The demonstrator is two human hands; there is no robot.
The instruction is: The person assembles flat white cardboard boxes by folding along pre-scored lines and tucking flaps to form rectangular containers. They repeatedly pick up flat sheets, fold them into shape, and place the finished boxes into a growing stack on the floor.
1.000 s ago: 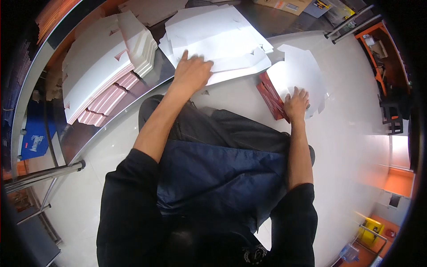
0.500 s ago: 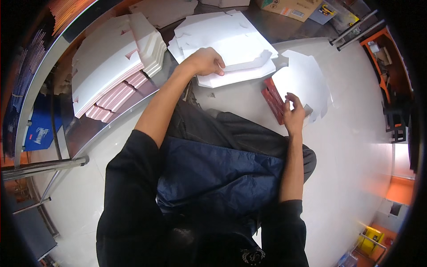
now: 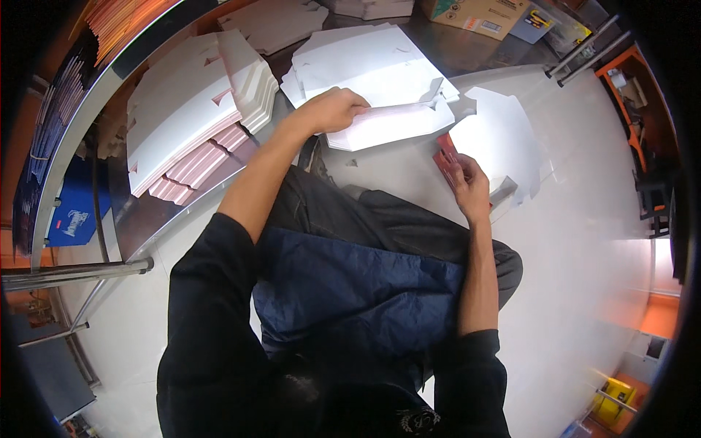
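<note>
My left hand [image 3: 334, 111] is closed, pinching the near flap of a white cardboard box blank [image 3: 369, 62] that lies on top of a stack on the dark low table. That flap [image 3: 394, 120] is bent upward along a crease. To the right, on the floor, lies another white cardboard blank [image 3: 504, 135] with a red outer side [image 3: 444, 155] turned up along its left edge. My right hand [image 3: 471, 188] has its fingers bent against this red side, thumb and fingertips gripping it. The palm hides part of the edge.
A tall stack of white and pinkish cardboard blanks [image 3: 182, 109] stands on the table at left, with more blanks [image 3: 274, 22] behind. A brown carton [image 3: 478, 14] sits at the back. Metal shelf legs [image 3: 80, 274] stick out at left. An orange shelf [image 3: 621, 102] is at right.
My right hand has moved down and left from over the white sheet onto its red side. My left hand still holds the flap, which now stands bent up more. The view has shifted slightly.
</note>
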